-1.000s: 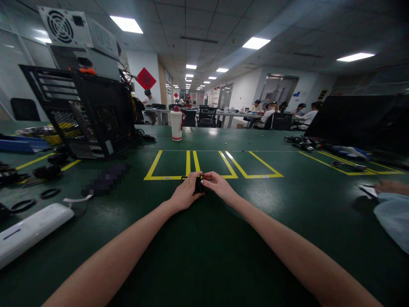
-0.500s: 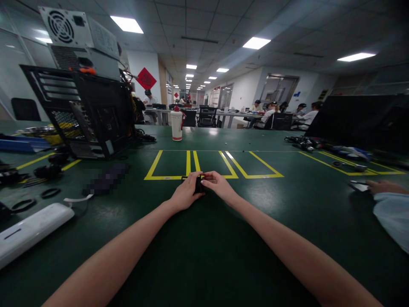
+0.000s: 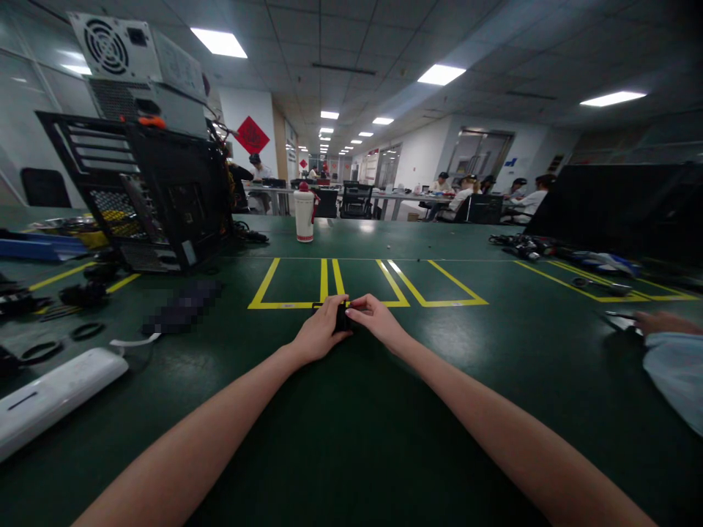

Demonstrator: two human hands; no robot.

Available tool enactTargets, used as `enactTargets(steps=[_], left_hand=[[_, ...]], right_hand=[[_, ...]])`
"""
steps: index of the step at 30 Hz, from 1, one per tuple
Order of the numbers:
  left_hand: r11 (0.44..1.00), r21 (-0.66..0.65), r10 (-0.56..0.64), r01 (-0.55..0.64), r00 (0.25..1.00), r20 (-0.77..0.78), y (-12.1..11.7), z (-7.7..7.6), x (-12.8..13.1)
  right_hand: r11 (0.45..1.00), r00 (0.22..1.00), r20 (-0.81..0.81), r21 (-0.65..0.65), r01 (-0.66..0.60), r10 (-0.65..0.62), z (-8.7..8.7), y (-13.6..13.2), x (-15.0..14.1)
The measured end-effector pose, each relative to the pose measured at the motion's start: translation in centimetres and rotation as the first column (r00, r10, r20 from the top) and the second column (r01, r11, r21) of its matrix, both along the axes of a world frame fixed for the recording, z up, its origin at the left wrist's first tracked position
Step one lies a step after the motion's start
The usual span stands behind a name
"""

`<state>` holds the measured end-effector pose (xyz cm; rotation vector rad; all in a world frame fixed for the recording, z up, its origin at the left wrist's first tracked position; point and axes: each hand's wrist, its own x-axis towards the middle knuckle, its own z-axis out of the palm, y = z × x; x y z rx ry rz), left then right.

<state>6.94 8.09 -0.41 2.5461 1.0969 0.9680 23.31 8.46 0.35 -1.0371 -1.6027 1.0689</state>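
Observation:
A small black object (image 3: pixel 341 316) rests on the green table, mostly hidden by my hands, and its kind cannot be made out. Wrapped over it from the left is my left hand (image 3: pixel 321 331), its fingers closed around it. At its right side my right hand (image 3: pixel 375 318) has thumb and forefinger pinched together, touching the object; whatever lies between those fingertips is too small to make out. Just beyond both hands run yellow tape outlines (image 3: pixel 291 305) on the table.
To the left stand an open black computer case (image 3: pixel 181 197) with power supplies (image 3: pixel 143 55) on top and a white power strip (image 3: pixel 60 399). A white bottle (image 3: pixel 304 214) stands ahead. At right, another person's hand (image 3: pixel 662 322) holds a small item near a dark screen (image 3: pixel 631 205).
My hands stay nearly in place around the black object. At the right, the other person's hand has tilted the item it holds.

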Motion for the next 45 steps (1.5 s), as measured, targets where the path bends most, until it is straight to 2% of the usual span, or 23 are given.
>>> enactTargets(steps=[4, 9, 14, 20, 26, 31, 34, 36, 41, 45], left_hand=[[1.000, -0.001, 0.007, -0.007, 1.000, -0.004, -0.07, 0.02, -0.05], [1.000, 0.002, 0.013, -0.013, 1.000, -0.011, 0.13, -0.25, -0.05], [1.000, 0.004, 0.000, 0.000, 1.000, -0.002, 0.23, -0.28, -0.04], [1.000, 0.007, 0.001, -0.001, 1.000, 0.007, 0.17, -0.23, -0.09], [1.000, 0.020, -0.005, 0.005, 1.000, 0.009, 0.22, -0.33, 0.01], [1.000, 0.013, -0.007, 0.007, 1.000, 0.009, 0.16, -0.29, -0.04], [1.000, 0.003, -0.004, 0.004, 1.000, -0.002, 0.05, -0.17, -0.11], [1.000, -0.001, 0.000, 0.000, 1.000, -0.005, 0.02, -0.11, -0.12], [1.000, -0.004, 0.003, -0.003, 1.000, -0.004, 0.06, -0.13, -0.07], [1.000, -0.005, -0.001, 0.001, 1.000, 0.007, 0.03, -0.15, -0.08]], right_hand=[[0.998, 0.998, 0.039, -0.045, -0.051, 0.052, 0.15, 0.18, 0.30], [0.992, 0.991, -0.034, -0.022, -0.127, 0.126, 0.12, 0.00, 0.33], [0.996, 0.996, -0.032, 0.034, -0.080, 0.081, 0.00, -0.02, 0.15], [0.994, 0.997, 0.035, -0.086, -0.068, 0.071, 0.73, -0.09, 0.29], [0.980, 0.980, -0.056, -0.048, -0.193, 0.190, 0.54, -0.15, 0.36], [0.994, 0.995, -0.016, 0.034, -0.100, 0.101, 0.15, 0.00, 0.09], [0.998, 0.997, 0.027, -0.010, -0.066, 0.067, 0.24, 0.11, 0.07], [0.996, 0.996, 0.051, -0.046, -0.075, 0.078, 0.39, 0.11, 0.20], [0.978, 0.980, -0.003, -0.055, -0.201, 0.201, 0.68, -0.13, 0.51], [0.989, 0.988, -0.039, -0.003, -0.151, 0.151, 0.61, -0.28, 0.17]])
